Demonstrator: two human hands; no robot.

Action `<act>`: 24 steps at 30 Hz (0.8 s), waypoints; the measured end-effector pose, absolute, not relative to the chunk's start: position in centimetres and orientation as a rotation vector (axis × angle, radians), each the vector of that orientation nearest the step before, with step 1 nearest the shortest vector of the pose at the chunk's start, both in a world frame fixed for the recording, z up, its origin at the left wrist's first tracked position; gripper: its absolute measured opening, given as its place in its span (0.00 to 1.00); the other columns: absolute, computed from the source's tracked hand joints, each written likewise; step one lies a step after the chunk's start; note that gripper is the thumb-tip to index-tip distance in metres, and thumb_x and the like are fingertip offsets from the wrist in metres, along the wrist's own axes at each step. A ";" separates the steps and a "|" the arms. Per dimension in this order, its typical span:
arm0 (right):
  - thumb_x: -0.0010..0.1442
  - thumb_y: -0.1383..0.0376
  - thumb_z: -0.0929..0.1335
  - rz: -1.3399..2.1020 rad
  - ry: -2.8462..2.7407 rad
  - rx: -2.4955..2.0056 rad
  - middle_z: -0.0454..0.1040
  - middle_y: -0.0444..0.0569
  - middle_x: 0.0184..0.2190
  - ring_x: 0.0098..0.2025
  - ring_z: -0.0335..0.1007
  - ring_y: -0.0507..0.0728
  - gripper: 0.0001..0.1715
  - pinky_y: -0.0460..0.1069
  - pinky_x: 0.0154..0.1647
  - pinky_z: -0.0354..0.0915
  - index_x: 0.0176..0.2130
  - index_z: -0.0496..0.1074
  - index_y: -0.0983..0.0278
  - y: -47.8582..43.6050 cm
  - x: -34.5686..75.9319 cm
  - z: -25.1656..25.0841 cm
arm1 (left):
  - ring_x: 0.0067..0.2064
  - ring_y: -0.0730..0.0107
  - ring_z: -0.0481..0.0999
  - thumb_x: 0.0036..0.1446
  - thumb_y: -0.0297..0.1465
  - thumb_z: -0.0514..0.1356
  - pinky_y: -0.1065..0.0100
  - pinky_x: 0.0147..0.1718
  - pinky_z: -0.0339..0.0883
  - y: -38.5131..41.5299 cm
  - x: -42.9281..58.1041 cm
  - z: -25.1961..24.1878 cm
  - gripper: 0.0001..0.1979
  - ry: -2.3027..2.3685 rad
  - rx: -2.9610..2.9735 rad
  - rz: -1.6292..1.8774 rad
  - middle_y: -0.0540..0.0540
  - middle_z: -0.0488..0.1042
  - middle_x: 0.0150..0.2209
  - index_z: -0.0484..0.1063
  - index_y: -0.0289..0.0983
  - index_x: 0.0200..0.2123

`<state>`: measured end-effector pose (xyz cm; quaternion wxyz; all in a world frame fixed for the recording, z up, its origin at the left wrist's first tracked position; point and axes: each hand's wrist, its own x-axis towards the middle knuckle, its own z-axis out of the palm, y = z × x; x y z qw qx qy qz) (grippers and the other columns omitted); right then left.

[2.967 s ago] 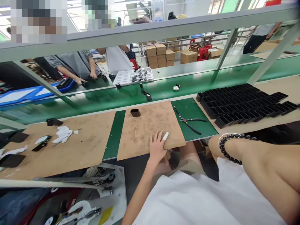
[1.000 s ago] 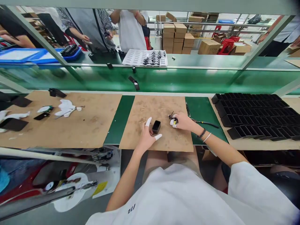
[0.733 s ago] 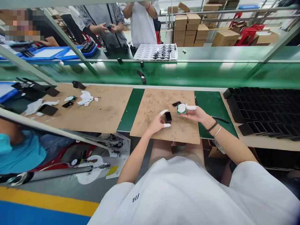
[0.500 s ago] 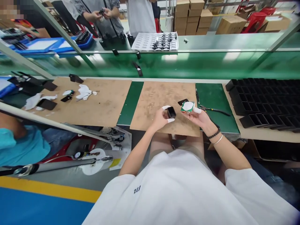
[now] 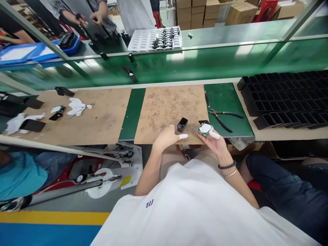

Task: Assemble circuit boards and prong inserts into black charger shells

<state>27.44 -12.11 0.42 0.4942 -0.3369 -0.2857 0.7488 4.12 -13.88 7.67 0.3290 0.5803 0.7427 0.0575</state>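
Observation:
My left hand (image 5: 167, 138) is open over the near part of the cardboard sheet, thumb stretched to the right, with white covers on fingertips. Just beyond it a small black open-topped box (image 5: 182, 125) rests on the cardboard, apart from the thumb. In my right hand (image 5: 216, 140) I hold a green circuit board (image 5: 205, 128) with a white round face up; the thumb in its white cover is at its right edge. A flat black piece (image 5: 204, 122) lies partly hidden behind the board.
Cutting pliers (image 5: 221, 118) with handles spread and tweezers (image 5: 206, 99) lie at the right. Rows of black boxes (image 5: 279, 99) stand further right. A green conveyor belt (image 5: 179, 68) runs behind, with a white tray (image 5: 142, 40) beyond it. Co-workers sit at the left and right.
My left hand has let go of the black box, now standing on the cardboard, and drawn back slightly. My right hand still holds the circuit board, somewhat lower. The view has shifted.

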 end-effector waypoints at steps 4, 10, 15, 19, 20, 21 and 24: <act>0.44 0.62 0.78 1.801 -0.760 -0.861 0.82 0.45 0.42 0.49 0.78 0.62 0.19 0.66 0.65 0.69 0.39 0.79 0.55 -12.2 27.5 0.2 | 0.62 0.35 0.74 0.47 0.46 0.73 0.50 0.56 0.71 -13.6 1.4 7.3 0.36 1.849 1.610 0.389 0.29 0.76 0.58 0.71 0.35 0.56; 0.40 0.62 0.80 1.662 -0.947 -0.867 0.81 0.44 0.43 0.52 0.77 0.62 0.27 0.61 0.61 0.71 0.43 0.77 0.54 -10.9 25.6 3.2 | 0.66 0.48 0.71 0.41 0.36 0.76 0.54 0.64 0.67 -10.6 3.0 4.1 0.44 1.266 1.563 0.939 0.36 0.71 0.65 0.68 0.38 0.62; 0.38 0.60 0.84 1.294 -1.102 -0.799 0.80 0.46 0.49 0.57 0.76 0.65 0.36 0.63 0.67 0.67 0.46 0.75 0.54 -11.9 23.9 7.7 | 0.52 0.57 0.79 0.44 0.39 0.76 0.60 0.52 0.72 -13.1 5.7 6.9 0.35 1.428 1.686 1.273 0.41 0.79 0.54 0.73 0.37 0.55; 0.43 0.57 0.83 1.106 -1.259 -0.674 0.79 0.47 0.50 0.63 0.72 0.68 0.30 0.66 0.69 0.65 0.45 0.77 0.52 -13.2 23.6 9.9 | 0.52 0.60 0.78 0.50 0.35 0.73 0.63 0.50 0.72 -15.9 6.6 11.0 0.29 1.364 1.902 1.422 0.44 0.78 0.52 0.72 0.39 0.55; 0.44 0.56 0.83 1.087 -1.302 -0.661 0.79 0.46 0.52 0.65 0.70 0.69 0.28 0.66 0.69 0.65 0.45 0.77 0.51 -13.4 23.7 10.2 | 0.53 0.60 0.78 0.51 0.34 0.73 0.62 0.51 0.72 -16.3 6.7 11.7 0.29 1.365 1.946 1.438 0.44 0.78 0.52 0.72 0.40 0.56; 0.45 0.55 0.83 1.069 -1.338 -0.659 0.78 0.46 0.54 0.67 0.67 0.71 0.27 0.67 0.69 0.65 0.45 0.78 0.50 -13.6 23.7 10.4 | 0.54 0.59 0.77 0.52 0.33 0.72 0.61 0.52 0.72 -16.7 6.8 12.3 0.29 1.375 1.988 1.440 0.44 0.77 0.52 0.72 0.40 0.57; 0.45 0.54 0.82 1.023 -1.399 -0.654 0.78 0.46 0.55 0.68 0.66 0.72 0.26 0.67 0.68 0.66 0.45 0.79 0.49 -13.9 24.0 10.5 | 0.56 0.58 0.77 0.54 0.32 0.70 0.59 0.55 0.72 -17.1 6.7 13.3 0.28 1.391 2.085 1.434 0.44 0.77 0.54 0.71 0.40 0.58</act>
